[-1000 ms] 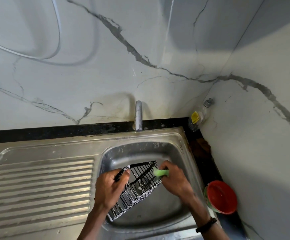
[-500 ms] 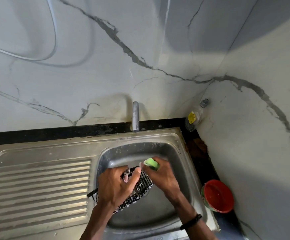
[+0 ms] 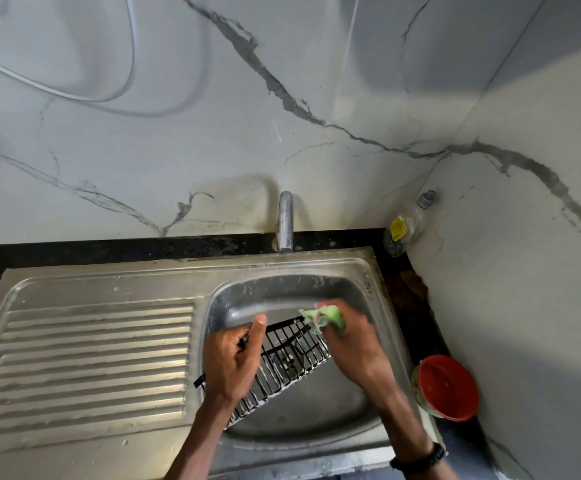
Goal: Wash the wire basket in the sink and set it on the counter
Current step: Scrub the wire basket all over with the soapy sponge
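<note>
A black wire basket (image 3: 291,358) with white soap flecks hangs tilted inside the steel sink (image 3: 247,296). My left hand (image 3: 235,362) grips its left rim, thumb pointing up. My right hand (image 3: 351,344) holds a green scrub pad (image 3: 327,318) against the basket's far right corner. The drain shows through the wires. Part of the basket is hidden under my left hand.
A ribbed steel drainboard (image 3: 91,358) lies left of the bowl. The tap (image 3: 285,221) stands behind the sink, with no water visible. A clear bottle (image 3: 403,230) leans in the corner. A red-lidded tub (image 3: 446,388) sits on the black counter (image 3: 109,249) at right.
The basket has swung from side to side in my left hand. My right hand with the green pad has shifted right, to the far right corner.
</note>
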Demonstrator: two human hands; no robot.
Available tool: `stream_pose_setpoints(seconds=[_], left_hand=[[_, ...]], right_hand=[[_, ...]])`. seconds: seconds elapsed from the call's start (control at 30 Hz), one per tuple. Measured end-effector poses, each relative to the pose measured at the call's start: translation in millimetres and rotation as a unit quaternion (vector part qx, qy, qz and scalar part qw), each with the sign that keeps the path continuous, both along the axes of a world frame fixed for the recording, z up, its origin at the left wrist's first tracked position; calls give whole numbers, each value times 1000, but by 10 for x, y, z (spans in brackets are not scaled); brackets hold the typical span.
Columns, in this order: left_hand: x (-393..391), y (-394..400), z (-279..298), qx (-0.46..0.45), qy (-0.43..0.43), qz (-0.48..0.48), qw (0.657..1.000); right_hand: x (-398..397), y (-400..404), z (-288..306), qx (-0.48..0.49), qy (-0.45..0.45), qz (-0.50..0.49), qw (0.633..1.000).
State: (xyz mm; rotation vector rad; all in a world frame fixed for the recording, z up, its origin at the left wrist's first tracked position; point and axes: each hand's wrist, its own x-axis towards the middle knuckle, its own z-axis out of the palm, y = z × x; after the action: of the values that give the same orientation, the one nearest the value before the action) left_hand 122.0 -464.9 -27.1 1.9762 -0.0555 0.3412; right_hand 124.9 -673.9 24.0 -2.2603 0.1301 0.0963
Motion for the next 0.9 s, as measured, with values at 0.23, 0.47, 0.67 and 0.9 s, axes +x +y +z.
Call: stream_pose_setpoints(seconds=[0.23, 0.47, 0.67, 0.9], left_hand=[[-3, 58, -146, -75, 12, 53, 996], [-84, 50, -84, -129, 27, 63, 989], [-87, -59, -91, -205, 78, 79, 972], [-76, -123, 9, -161, 80, 104, 978]], right_hand=[[-298, 402, -2, -44, -116, 125, 984], [-239, 2, 315, 16, 43, 89, 995], [-162, 386, 329, 238, 61, 0, 969], [-230, 488, 210, -27, -25, 91, 995]])
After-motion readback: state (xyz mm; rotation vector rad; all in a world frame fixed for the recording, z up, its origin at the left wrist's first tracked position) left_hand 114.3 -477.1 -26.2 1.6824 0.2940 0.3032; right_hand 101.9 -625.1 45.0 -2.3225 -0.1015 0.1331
